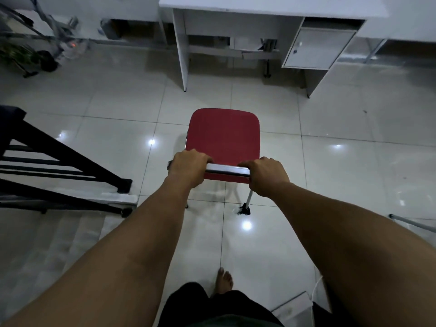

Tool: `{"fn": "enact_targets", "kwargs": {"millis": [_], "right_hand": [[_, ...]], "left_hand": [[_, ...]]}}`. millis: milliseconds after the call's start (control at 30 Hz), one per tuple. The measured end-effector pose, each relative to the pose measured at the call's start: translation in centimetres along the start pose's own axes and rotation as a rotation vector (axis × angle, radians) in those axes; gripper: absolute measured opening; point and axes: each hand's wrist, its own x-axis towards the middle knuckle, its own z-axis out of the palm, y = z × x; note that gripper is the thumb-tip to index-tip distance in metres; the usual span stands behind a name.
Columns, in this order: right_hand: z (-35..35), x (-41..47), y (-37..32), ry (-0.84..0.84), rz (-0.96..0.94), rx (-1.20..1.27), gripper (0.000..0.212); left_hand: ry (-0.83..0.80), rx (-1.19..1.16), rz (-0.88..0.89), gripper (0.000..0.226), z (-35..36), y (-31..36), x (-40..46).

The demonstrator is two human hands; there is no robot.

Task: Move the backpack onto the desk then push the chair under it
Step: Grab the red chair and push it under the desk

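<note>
A chair (224, 135) with a red seat and chrome legs stands on the tiled floor, facing the white desk (271, 7) at the top of the view. My left hand (188, 167) grips the left end of the chair's chrome top bar. Gripping the right end is my right hand (266, 175). The seat's front edge is roughly a tile's length short of the desk's legs. The opening under the desk lies straight ahead of the chair. No backpack is in view; most of the desk top is cut off by the frame.
A white cabinet (318, 48) with a door hangs under the desk's right side. A black metal frame (66, 166) stands on the floor at the left. A plant and dark stand (28, 57) sit far left. My bare foot (224, 279) is behind the chair.
</note>
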Motion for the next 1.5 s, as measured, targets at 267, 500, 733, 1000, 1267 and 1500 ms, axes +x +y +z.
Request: {"fn": "enact_targets", "kwargs": {"millis": [267, 500, 733, 1000, 1267, 1500], "right_hand": [[-1.2, 6.0, 2.4, 0.002, -0.007, -0.005, 0.063], [-2.9, 13.3, 4.0, 0.052, 0.01, 0.015, 0.059], [-4.6, 19.9, 6.3, 0.049, 0.045, 0.042, 0.057], [-7.0, 25.9, 10.2, 0.015, 0.052, 0.027, 0.042], [-9.0, 31.4, 13.5, 0.015, 0.057, 0.042, 0.044], [-10.5, 38.2, 17.4, 0.034, 0.034, 0.054, 0.045]], "left_hand": [[-0.011, 0.011, 0.017, 0.045, -1.1, -1.3, 6.3], [-0.012, 0.018, 0.025, 0.045, -2.6, -3.8, 14.3], [-0.013, 0.012, 0.053, 0.039, -4.0, -5.4, 21.6], [-0.009, 0.008, 0.055, 0.032, -5.0, -4.9, 28.8], [-0.017, 0.01, 0.062, 0.034, -6.1, -4.9, 35.4], [-0.026, 0.062, 0.05, 0.04, -7.9, -5.2, 42.8]]}}
